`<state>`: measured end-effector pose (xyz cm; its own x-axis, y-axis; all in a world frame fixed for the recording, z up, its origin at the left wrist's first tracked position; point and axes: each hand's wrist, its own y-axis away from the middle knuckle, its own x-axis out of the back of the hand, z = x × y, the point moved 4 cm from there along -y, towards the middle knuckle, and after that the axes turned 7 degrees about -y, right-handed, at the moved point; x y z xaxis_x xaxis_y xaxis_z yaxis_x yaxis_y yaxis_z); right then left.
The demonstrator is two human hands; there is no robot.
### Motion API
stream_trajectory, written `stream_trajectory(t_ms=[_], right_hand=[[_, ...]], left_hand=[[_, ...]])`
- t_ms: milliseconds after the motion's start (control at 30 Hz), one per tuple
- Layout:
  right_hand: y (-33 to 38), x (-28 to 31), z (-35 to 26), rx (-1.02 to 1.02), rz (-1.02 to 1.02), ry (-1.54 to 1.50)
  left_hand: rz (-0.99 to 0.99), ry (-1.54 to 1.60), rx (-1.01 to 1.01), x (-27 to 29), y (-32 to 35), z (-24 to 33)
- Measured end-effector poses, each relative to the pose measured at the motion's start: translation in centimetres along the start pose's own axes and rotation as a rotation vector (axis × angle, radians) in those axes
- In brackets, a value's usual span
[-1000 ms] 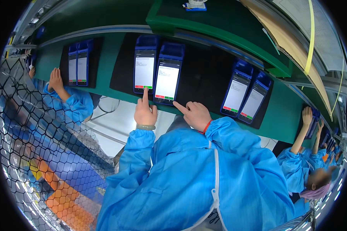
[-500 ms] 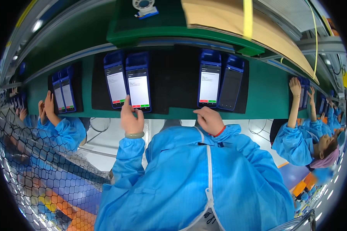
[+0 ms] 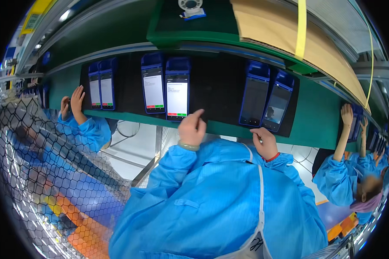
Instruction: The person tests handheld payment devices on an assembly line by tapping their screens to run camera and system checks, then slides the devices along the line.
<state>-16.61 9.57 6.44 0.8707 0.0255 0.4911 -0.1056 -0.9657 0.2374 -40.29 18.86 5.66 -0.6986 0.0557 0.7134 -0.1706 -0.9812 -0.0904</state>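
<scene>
**Checking the screens on the belt**

In front of me a long green belt (image 3: pixel 320 125) runs from left to right, and above it, on the far side, a sheet of brown cardboard (image 3: pixel 285 39) lies with a yellow strap (image 3: pixel 301 26) around it. On the belt is a black mat (image 3: pixel 216 86), and blue handheld terminals lie on it in pairs.

The pair I work on is in the middle. The lit terminal (image 3: pixel 177 93) and its lit neighbour (image 3: pixel 153 88) both show a white screen with small green and red buttons at the near end. My left hand (image 3: pixel 192 129) is loosely curled and holds nothing. One finger is stretched out, with its tip just beside the near right corner of the lit terminal. To the right, two dark terminals (image 3: pixel 266 101) lie side by side. My right hand (image 3: pixel 263 142) rests at the near edge of the belt, just below them. Its fingers are bent, and I cannot tell if they pinch anything.

I judge that I am at the step of answering the lit screens by touch. The next move asks for a small, exact tap on one button, without pushing the terminal on the mat.

At the far left, a co-worker's hands (image 3: pixel 75 103) are at another pair (image 3: pixel 100 88). At the far right, another co-worker's hand (image 3: pixel 346 114) reaches up to the belt.
</scene>
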Motion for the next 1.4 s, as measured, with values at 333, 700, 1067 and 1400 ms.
stream_trajectory(t_ms=[333,700,1067,1400], right_hand=[[-2.2,-1.7,-2.0,0.043,-0.172,0.106],[-1.4,-1.1,-2.1,0.012,-0.111,0.091],[-0.7,-0.3,-1.7,0.041,-0.068,0.093],[0.0,-0.3,-1.6,0.051,-0.051,0.073]], left_hand=[[0.024,-0.347,0.454,5.5,0.0,-9.6],[0.084,-0.299,0.496,5.4,0.7,-7.4],[0.071,-0.278,0.481,5.1,0.6,-7.2],[0.063,-0.291,0.495,4.9,1.2,-6.5]])
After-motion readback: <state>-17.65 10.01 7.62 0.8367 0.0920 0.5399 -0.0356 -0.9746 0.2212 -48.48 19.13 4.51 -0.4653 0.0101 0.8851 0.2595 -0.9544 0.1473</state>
